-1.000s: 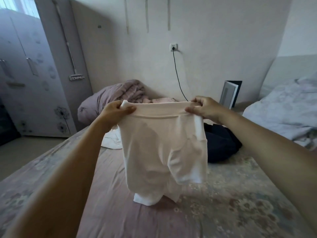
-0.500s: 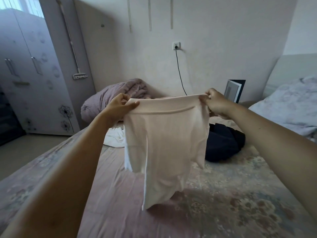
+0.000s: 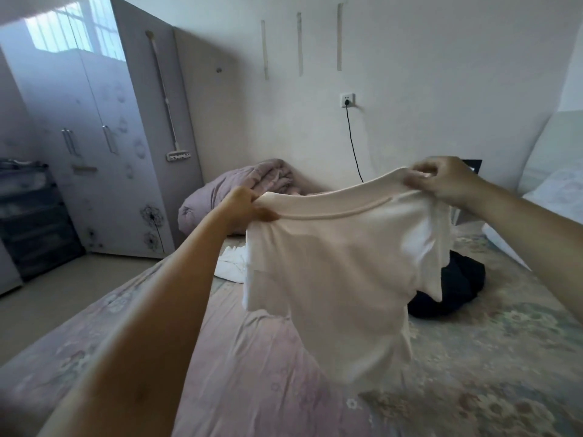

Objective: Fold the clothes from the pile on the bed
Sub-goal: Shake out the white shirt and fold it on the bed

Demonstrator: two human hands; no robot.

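A pale cream garment (image 3: pixel 340 279) hangs in the air above the bed (image 3: pixel 258 373), stretched by its banded top edge. My left hand (image 3: pixel 244 208) grips the left end of that edge. My right hand (image 3: pixel 441 181) pinches the right end, held higher and farther out. The cloth's lower end dangles just above the floral sheet. Behind the garment lies the pile: a dark navy piece (image 3: pixel 454 288) and a white piece (image 3: pixel 232 266).
A bundled mauve quilt (image 3: pixel 239 190) sits at the bed's far end against the wall. A pale duvet (image 3: pixel 555 190) lies at the right. A wardrobe (image 3: pixel 94 152) and a dark drawer unit (image 3: pixel 31 216) stand left, across bare floor. A black cable (image 3: pixel 353 146) hangs from a wall socket.
Both hands have lifted the garment and spread it wider; my right hand rose and moved right. The cloth swung up off the sheet and tilted.
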